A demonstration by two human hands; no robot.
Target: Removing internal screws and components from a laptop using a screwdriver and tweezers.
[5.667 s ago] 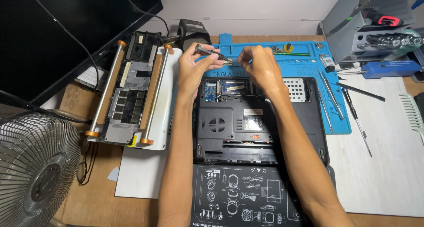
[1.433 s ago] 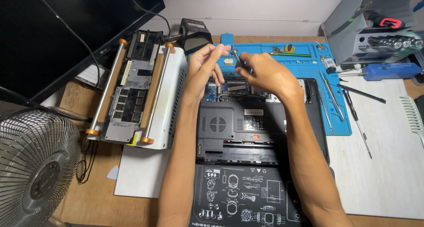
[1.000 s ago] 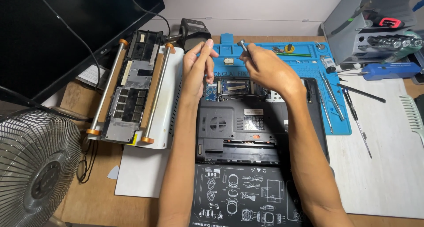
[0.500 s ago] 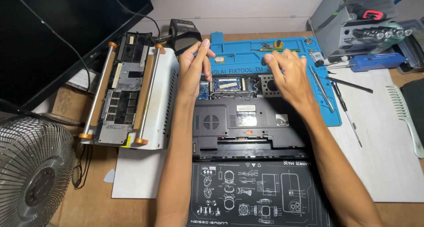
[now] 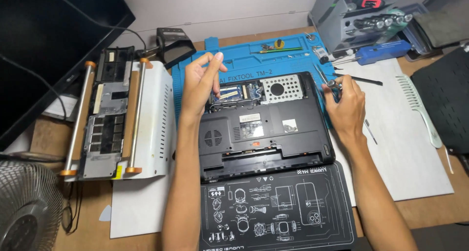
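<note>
The left hand (image 5: 199, 85) is held above the upper left corner of the laptop (image 5: 266, 126), palm turned toward the right, wrist bent back, the forearm running straight up from the lower edge of the view. Its fingertips are drawn together against the thumb as in a pinch; whether anything small is gripped between them cannot be told. The right hand (image 5: 346, 108) is raised at the laptop's right edge, fingers curled and closed around a screwdriver (image 5: 334, 86), whose metal end shows just above the knuckles.

The laptop lies base up on the worktop (image 5: 63, 217), partly on a blue mat (image 5: 244, 60) and partly on a black mat (image 5: 276, 209). Its shell is matte black plastic, with a round vent grille at the left and a long empty bay along the near edge. In the open compartment at the top, green circuit boards and a perforated silver metal plate are exposed. The blue mat is rubbery, with moulded trays along its far side; the black mat is printed with white line drawings. To the left, a white perforated metal case (image 5: 146, 129) with two steel rollers on orange ends is seen. A fan (image 5: 24, 212) with a wire grille stands at the lower left.
</note>
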